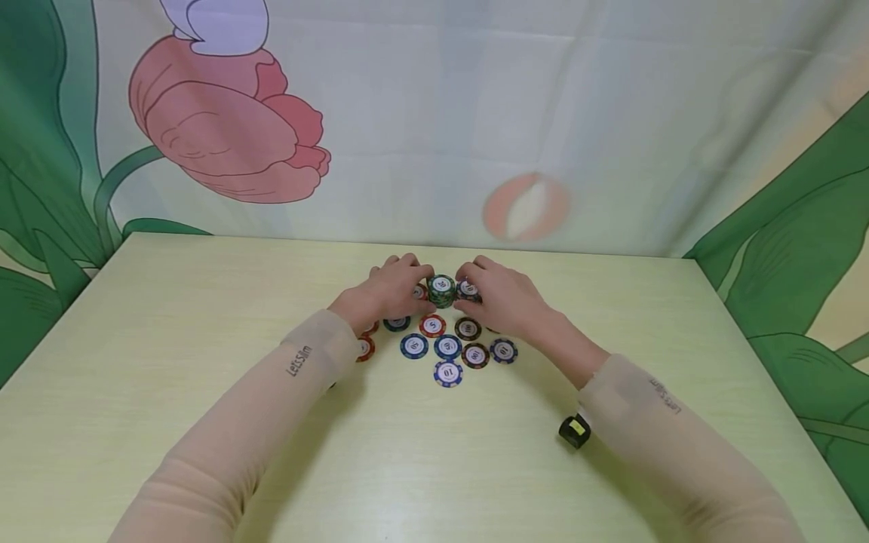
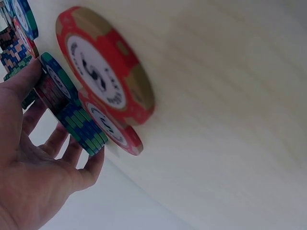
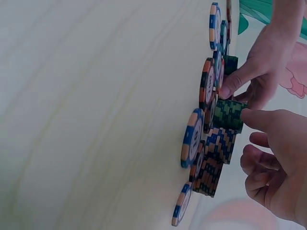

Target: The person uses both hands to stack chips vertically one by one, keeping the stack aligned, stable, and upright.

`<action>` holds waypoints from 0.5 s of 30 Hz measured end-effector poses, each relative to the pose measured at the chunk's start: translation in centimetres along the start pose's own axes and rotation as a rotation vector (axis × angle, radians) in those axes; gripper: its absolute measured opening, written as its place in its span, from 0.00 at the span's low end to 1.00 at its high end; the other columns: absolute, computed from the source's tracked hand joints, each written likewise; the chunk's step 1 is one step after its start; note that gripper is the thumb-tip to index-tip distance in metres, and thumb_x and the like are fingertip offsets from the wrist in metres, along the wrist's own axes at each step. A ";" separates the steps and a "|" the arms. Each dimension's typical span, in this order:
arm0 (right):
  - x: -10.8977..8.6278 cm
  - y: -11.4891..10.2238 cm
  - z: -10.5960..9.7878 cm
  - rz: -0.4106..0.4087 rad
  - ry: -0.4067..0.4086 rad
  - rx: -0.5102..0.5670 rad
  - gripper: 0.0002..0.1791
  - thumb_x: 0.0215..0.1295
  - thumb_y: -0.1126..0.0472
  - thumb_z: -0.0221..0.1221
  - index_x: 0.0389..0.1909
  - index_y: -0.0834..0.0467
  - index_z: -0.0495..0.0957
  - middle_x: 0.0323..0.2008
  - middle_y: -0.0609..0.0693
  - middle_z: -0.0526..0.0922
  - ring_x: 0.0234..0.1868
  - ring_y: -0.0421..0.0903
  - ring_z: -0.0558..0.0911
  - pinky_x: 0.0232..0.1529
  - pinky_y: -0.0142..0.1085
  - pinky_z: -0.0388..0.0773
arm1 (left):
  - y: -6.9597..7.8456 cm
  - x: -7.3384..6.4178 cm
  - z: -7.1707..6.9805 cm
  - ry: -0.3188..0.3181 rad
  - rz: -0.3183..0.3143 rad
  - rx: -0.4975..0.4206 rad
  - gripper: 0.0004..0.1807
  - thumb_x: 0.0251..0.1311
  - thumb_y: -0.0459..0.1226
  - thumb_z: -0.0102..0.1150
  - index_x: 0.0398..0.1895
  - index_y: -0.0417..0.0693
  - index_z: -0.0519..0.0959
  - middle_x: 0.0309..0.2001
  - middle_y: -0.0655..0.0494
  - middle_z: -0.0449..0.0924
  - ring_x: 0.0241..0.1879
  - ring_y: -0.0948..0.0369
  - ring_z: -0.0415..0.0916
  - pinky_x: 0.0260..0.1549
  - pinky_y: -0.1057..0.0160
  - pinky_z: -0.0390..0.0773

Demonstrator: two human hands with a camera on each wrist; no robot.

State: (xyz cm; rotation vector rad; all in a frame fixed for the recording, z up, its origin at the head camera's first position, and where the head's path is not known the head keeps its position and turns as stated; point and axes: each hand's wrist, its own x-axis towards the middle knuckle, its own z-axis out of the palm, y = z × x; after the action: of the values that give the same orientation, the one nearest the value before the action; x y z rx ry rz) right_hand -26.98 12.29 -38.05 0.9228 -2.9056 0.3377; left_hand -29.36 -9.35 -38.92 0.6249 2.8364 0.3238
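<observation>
My left hand (image 1: 397,288) bends around the left end of a row of poker chip stacks, thumb in front and fingers behind. Close to its thumb and index finger stands a stack of green poker chips (image 1: 441,292). In the left wrist view its little finger reaches a blue-and-green stack (image 2: 81,127). My right hand (image 1: 505,294) is on the other side of the green stack, fingers loosely bent. The right wrist view has its thumb at that stack's top edge; contact is unclear. Beside it stand a blue-and-orange stack (image 3: 220,143) and a black-and-orange stack (image 3: 207,178).
Loose chips lie flat in front of the stacks, among them a red chip (image 1: 432,326), a black chip (image 1: 475,355) and a blue chip (image 1: 448,373). A small black device (image 1: 575,431) shows under my right cuff. A printed curtain (image 1: 407,136) hangs behind the table (image 1: 421,467).
</observation>
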 end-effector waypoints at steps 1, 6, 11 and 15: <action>-0.2 0.1 -0.2 0.006 0.001 0.008 0.22 0.70 0.50 0.66 0.57 0.58 0.79 0.48 0.52 0.79 0.40 0.47 0.81 0.38 0.43 0.80 | 0.0 0.0 0.0 0.000 0.001 0.001 0.34 0.68 0.52 0.65 0.73 0.50 0.70 0.68 0.43 0.66 0.66 0.43 0.62 0.62 0.36 0.64; -1.6 0.8 -1.2 0.056 -0.002 0.034 0.21 0.70 0.49 0.66 0.55 0.58 0.79 0.45 0.53 0.81 0.39 0.48 0.81 0.36 0.44 0.80 | -0.1 0.2 0.1 0.001 0.009 -0.005 0.35 0.68 0.52 0.65 0.73 0.50 0.70 0.69 0.43 0.66 0.66 0.43 0.63 0.62 0.37 0.64; -3.0 1.7 -2.2 0.090 -0.045 0.038 0.18 0.68 0.52 0.67 0.51 0.59 0.79 0.44 0.53 0.82 0.42 0.49 0.81 0.39 0.46 0.79 | -0.1 0.2 0.0 -0.002 0.009 -0.021 0.34 0.67 0.52 0.66 0.73 0.50 0.70 0.68 0.43 0.66 0.66 0.43 0.62 0.62 0.36 0.64; -4.0 2.5 -2.6 0.116 -0.086 0.030 0.16 0.67 0.54 0.68 0.47 0.61 0.80 0.42 0.53 0.83 0.42 0.49 0.80 0.40 0.46 0.79 | 0.0 0.1 -0.1 -0.003 0.016 -0.044 0.34 0.67 0.53 0.66 0.72 0.50 0.71 0.68 0.43 0.67 0.65 0.43 0.63 0.62 0.36 0.63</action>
State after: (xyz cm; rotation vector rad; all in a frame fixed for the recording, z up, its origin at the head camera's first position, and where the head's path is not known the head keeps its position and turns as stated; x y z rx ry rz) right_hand -25.13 17.15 -36.51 0.7935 -3.0490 0.3582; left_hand -29.48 -9.38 -38.81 0.6383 2.8144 0.3865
